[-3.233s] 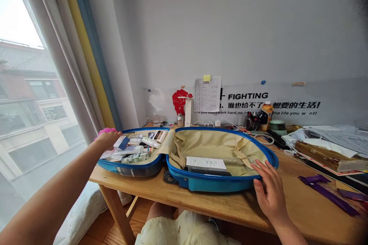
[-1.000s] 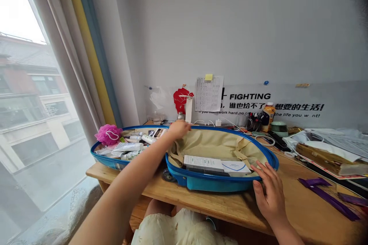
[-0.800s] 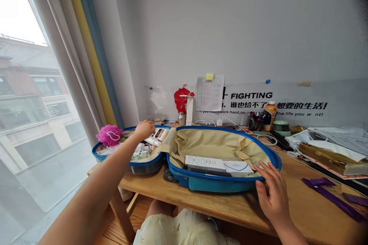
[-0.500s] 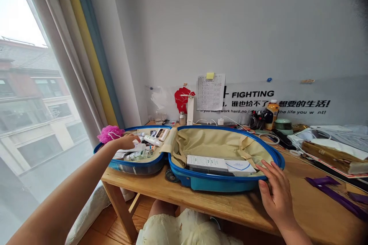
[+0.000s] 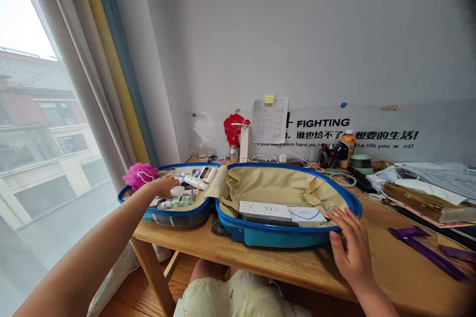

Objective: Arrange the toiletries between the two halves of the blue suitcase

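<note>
A blue suitcase (image 5: pixel 282 238) lies open on the wooden table. My left hand (image 5: pixel 166 186) is over its left half, fingers curled at a white bottle (image 5: pixel 177 191) among toiletries. Beside it are a clear bottle (image 5: pixel 180 201), a white tube (image 5: pixel 196 182) and a pink bath puff (image 5: pixel 140 175) at the rim. My right hand (image 5: pixel 351 245) rests with spread fingers on the right edge of the other half, holding nothing. White boxes (image 5: pixel 265 210) lie in that half, along its near side.
On the table's right are purple wrappers (image 5: pixel 427 252), a brown case (image 5: pixel 420 200) and a green round container (image 5: pixel 361 163). An orange bottle (image 5: pixel 346 148) stands behind. The curtain (image 5: pixel 111 59) hangs at the left.
The view has shifted slightly. My left hand has closed in on the white bottle, which now shows more clearly under its fingers. My right hand keeps its place on the suitcase edge.
</note>
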A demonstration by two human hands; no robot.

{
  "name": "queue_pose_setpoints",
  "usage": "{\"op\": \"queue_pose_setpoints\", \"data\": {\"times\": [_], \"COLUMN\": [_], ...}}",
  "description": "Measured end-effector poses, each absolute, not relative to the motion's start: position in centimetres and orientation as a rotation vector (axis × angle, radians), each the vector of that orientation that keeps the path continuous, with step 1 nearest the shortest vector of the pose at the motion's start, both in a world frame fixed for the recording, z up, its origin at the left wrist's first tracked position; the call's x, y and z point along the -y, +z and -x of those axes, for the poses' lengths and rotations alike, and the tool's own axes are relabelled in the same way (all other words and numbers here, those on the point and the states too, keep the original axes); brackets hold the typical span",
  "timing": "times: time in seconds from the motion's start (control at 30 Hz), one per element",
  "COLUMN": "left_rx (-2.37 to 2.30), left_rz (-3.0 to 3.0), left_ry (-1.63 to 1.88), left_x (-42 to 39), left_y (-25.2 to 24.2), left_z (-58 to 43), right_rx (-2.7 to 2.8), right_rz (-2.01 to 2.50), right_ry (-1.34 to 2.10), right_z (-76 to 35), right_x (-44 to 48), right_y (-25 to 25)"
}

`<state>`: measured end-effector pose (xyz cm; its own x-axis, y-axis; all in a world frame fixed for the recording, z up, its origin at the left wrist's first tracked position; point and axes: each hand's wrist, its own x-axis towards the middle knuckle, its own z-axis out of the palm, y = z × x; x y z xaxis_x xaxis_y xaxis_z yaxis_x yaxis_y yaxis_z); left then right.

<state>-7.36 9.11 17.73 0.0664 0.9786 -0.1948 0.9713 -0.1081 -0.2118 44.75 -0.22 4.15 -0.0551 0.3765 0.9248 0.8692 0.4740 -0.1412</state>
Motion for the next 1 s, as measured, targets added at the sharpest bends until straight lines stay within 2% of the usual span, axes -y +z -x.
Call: {"op": "queue_pose_setpoints", "data": {"times": [0.13,0.3,0.47,0.53,0.67,1.0], "left_rx": [2.092,2.082,1.992,1.976,2.094,2.394], "left_rz": [2.236,2.111,2.286,2.367,2.594,2.786], "left_ry": [0.33,0.035,-0.953,-1.213,-1.492,-1.459], "left_x": [-8.3,-8.2,-8.7,-9.0,-10.0,-13.6], "left_y": [19.8,25.0,28.7,28.9,26.8,16.6], "left_z": [8.2,8.7,3.3,-0.7,-9.3,-23.5], "right_rx": [1.64,1.65,1.639,1.645,1.655,1.653], "right_rz": [1.086,1.08,1.076,1.086,1.083,1.121], "right_ry": [-0.578,-0.587,-0.601,-0.602,-0.586,-0.551], "right_z": [-44.8,-44.9,-44.9,-45.0,-45.1,-44.8], "right_x": [0.2,0.1,0.0,0.0,0.1,0.5], "right_y": [4.1,4.1,4.0,3.9,3.9,4.2]}}
